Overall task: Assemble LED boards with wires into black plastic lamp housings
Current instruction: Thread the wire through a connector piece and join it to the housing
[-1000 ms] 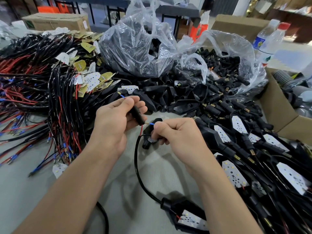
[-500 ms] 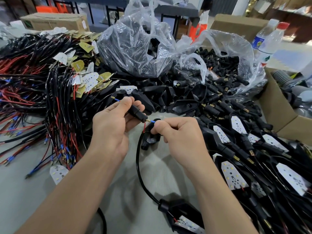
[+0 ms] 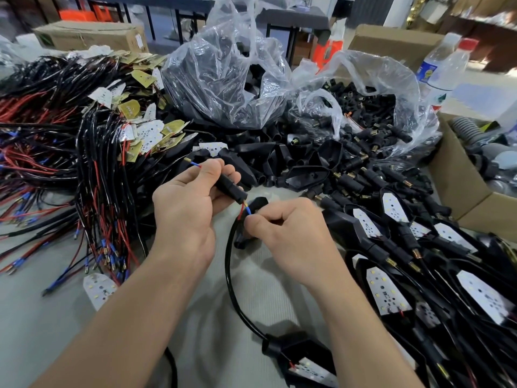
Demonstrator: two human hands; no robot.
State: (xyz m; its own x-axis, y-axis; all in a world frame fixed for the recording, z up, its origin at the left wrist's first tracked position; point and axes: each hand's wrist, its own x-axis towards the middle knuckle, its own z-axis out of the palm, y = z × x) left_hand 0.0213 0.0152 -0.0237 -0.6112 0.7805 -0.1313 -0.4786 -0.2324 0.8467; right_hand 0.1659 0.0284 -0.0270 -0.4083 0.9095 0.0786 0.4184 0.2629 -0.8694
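Grey matte desk (image 3: 42, 331), even overhead light, soft shadows. At 11 o'clock a long cardboard box (image 3: 92, 37) lies at the desk's far edge. At 12, bkgd: dark table (image 3: 293, 18) w/ thin metal legs on a pale floor (image 3: 166, 26). Orange crate (image 3: 75, 15) far back at 11. White pillar (image 3: 397, 9) at 1, brown furniture (image 3: 489, 32) at 2, too blurred to ID. Open carton (image 3: 461, 197) at 3.
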